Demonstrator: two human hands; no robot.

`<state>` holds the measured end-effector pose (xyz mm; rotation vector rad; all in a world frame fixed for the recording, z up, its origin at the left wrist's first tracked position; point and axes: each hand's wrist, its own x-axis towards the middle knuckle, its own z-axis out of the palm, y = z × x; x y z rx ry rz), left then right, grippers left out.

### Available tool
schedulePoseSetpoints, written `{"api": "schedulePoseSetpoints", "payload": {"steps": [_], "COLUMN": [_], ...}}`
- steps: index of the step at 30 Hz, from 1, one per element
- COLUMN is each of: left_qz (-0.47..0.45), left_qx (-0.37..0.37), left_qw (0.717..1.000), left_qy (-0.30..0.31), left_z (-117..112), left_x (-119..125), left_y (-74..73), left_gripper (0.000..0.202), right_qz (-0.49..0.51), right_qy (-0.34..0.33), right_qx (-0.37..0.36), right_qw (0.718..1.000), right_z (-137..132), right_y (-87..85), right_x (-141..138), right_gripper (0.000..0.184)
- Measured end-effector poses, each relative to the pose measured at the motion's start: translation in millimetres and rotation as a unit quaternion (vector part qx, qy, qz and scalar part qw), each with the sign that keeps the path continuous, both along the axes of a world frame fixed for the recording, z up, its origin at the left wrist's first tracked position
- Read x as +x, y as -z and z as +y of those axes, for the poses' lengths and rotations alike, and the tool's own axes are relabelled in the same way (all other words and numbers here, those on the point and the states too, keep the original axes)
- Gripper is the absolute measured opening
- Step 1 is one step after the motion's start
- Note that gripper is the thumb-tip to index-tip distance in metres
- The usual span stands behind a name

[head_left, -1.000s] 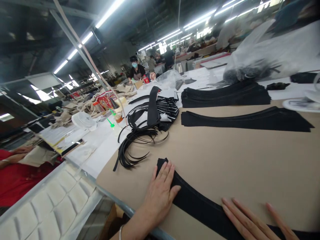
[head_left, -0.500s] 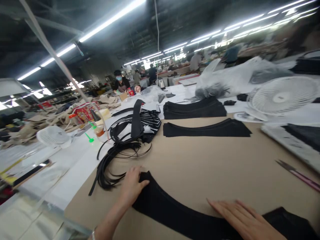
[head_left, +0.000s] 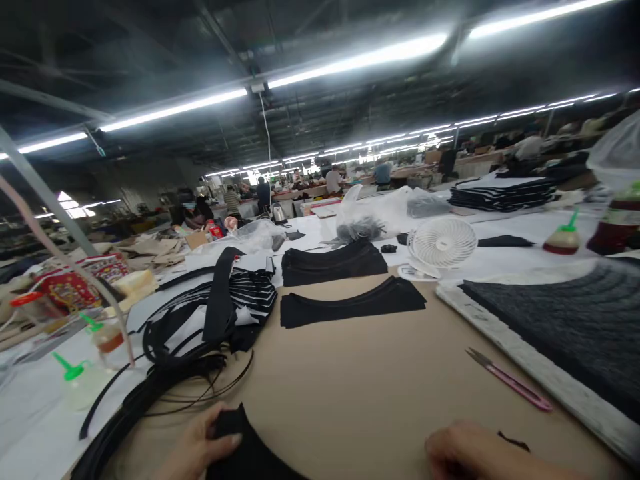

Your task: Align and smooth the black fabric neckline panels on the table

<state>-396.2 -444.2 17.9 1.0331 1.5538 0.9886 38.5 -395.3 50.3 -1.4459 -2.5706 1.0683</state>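
My left hand [head_left: 200,443] is at the lower left, thumb on top and fingers closed around the end of a curved black fabric piece [head_left: 250,447]. Most of that piece runs below the picture's edge. Low on the right, my right hand [head_left: 465,448] is closed with its fingers curled down; what it grips, if anything, is hidden. A small dark scrap or corner [head_left: 514,440] shows just behind its wrist. Two similar stacks of curved black pieces, a nearer one [head_left: 350,303] and a farther one [head_left: 333,263], lie ahead on the brown board [head_left: 345,373].
Pink-handled snips [head_left: 515,385] lie right of centre, beside a white slab [head_left: 505,333] bearing dark grey fabric [head_left: 565,313]. Black strips [head_left: 165,387] coil at left near green-capped bottles [head_left: 75,380]. A white fan [head_left: 443,245] stands behind. People work far off.
The view has swung right and up, so things sit farther left. My right hand has gone from lying flat on the black piece to curled. My left hand still holds its end.
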Motion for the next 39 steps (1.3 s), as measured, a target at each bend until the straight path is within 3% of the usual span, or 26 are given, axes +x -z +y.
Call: {"api": "schedulePoseSetpoints", "payload": {"steps": [3, 5, 8, 12, 16, 21, 25, 29, 35, 39], "left_qz": [0.002, 0.056, 0.127, 0.238, 0.364, 0.511, 0.571, 0.596, 0.643, 0.644], "left_qx": [0.030, 0.064, 0.100, 0.103, 0.091, 0.106, 0.136, 0.075, 0.011, 0.001], "left_qw": [0.999, 0.996, 0.985, 0.963, 0.923, 0.853, 0.801, 0.758, 0.699, 0.684], "left_qy": [-0.018, -0.028, -0.052, -0.077, -0.080, -0.030, 0.120, 0.254, 0.312, 0.343], "left_z": [42.6, 79.8, 141.0, 214.9, 254.7, 259.7, 266.0, 285.2, 307.6, 311.9], "left_x": [3.7, 8.0, 14.3, 17.5, 23.1, 55.4, 84.6, 95.7, 99.0, 98.7], "left_y": [-19.4, -32.8, -42.2, -35.5, -24.6, -21.7, -25.5, -30.5, -43.6, -47.4], "left_gripper": [0.057, 0.060, 0.054, 0.033, 0.033, 0.048, 0.063, 0.047, 0.035, 0.033], "right_qz": [0.001, -0.020, -0.042, -0.076, -0.111, -0.121, -0.145, -0.198, -0.265, -0.275], "right_qy": [-0.012, -0.049, -0.037, -0.027, -0.037, -0.057, -0.084, -0.090, -0.097, -0.114], "right_qx": [-0.018, 0.067, 0.146, 0.211, 0.235, 0.243, 0.222, 0.198, 0.151, 0.139], "right_qw": [1.000, 0.996, 0.988, 0.974, 0.965, 0.961, 0.961, 0.956, 0.947, 0.944], "right_z": [50.0, 92.6, 160.3, 236.7, 283.8, 302.3, 300.4, 302.9, 311.9, 312.8], "right_y": [-21.5, -36.4, -49.6, -45.7, -27.1, -6.7, -7.8, -15.2, -24.9, -34.5], "right_x": [1.0, -0.4, -5.6, -17.3, -27.0, -30.6, -33.4, -40.9, -56.5, -62.0], "right_gripper": [0.012, 0.011, 0.010, 0.009, 0.013, 0.032, 0.058, 0.057, 0.057, 0.046]}}
